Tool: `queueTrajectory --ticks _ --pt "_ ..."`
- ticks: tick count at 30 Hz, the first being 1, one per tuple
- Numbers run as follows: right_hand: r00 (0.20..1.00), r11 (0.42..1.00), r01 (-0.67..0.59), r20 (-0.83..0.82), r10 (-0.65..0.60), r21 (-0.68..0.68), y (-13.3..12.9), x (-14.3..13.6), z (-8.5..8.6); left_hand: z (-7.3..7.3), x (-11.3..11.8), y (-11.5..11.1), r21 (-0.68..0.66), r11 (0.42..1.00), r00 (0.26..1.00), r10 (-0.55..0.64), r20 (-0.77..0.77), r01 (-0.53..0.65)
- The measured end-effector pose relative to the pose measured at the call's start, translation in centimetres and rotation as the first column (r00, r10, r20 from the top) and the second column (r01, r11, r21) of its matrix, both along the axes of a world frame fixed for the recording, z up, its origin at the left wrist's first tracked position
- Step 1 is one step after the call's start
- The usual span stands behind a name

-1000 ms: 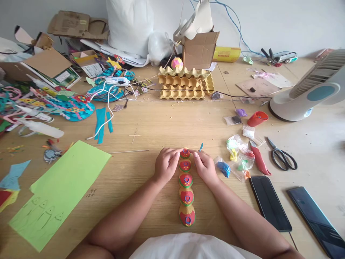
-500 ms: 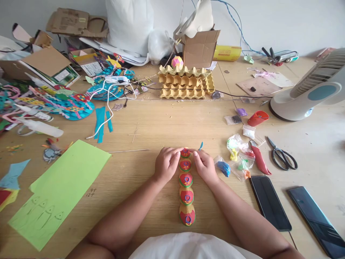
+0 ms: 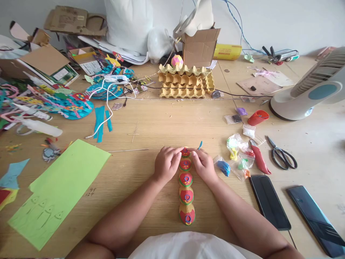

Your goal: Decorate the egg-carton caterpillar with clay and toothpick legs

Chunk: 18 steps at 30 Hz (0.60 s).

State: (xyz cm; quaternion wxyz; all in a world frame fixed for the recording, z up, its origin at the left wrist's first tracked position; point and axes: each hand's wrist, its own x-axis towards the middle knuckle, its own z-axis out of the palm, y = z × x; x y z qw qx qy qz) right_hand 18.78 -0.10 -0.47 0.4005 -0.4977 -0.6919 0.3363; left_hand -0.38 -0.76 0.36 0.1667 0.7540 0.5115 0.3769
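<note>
Nearest us on the desk [image 3: 151, 122], a strip of five egg-carton cups [image 3: 186, 187] runs straight away from our white shirt [image 3: 185, 248]. Each cup has a red painted face with blue and yellow trim; green edging shows on several. To the right lie a black smartphone [image 3: 270, 202] and a second phone [image 3: 316, 220]; to the left, a green sheet [image 3: 63, 180] carries pencil drawings at its near end.

At the strip's far end, we have our left hand [image 3: 167, 163] and right hand [image 3: 204, 165] on either side, index fingertips meeting over the last cup, the other fingers loosely curled. We cannot tell whether they pinch anything. A blue tool [image 3: 199, 145] pokes out just past the right hand; whether it is held, we cannot tell.

Right of that hand we see a bag of blue clay [image 3: 223, 168], a red-handled cutter [image 3: 260, 158] and black-handled scissors [image 3: 283, 158]. Farther off stand a red cup [image 3: 258, 118], a white fan [image 3: 307, 90], egg trays [image 3: 183, 93] and a cardboard box [image 3: 201, 46].
</note>
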Motion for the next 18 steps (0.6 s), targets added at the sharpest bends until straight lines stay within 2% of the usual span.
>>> queueTrajectory --ticks 9,18 --pt "1.000 1.000 -0.007 0.008 0.007 0.012 0.07 -0.04 0.02 -0.07 0.09 -0.11 0.001 1.000 0.999 0.002 -0.055 -0.002" --pt "0.999 1.000 -0.002 0.036 0.001 0.020 0.06 -0.09 -0.07 0.11 0.08 -0.23 0.043 0.999 0.975 -0.008 -0.223 0.018"
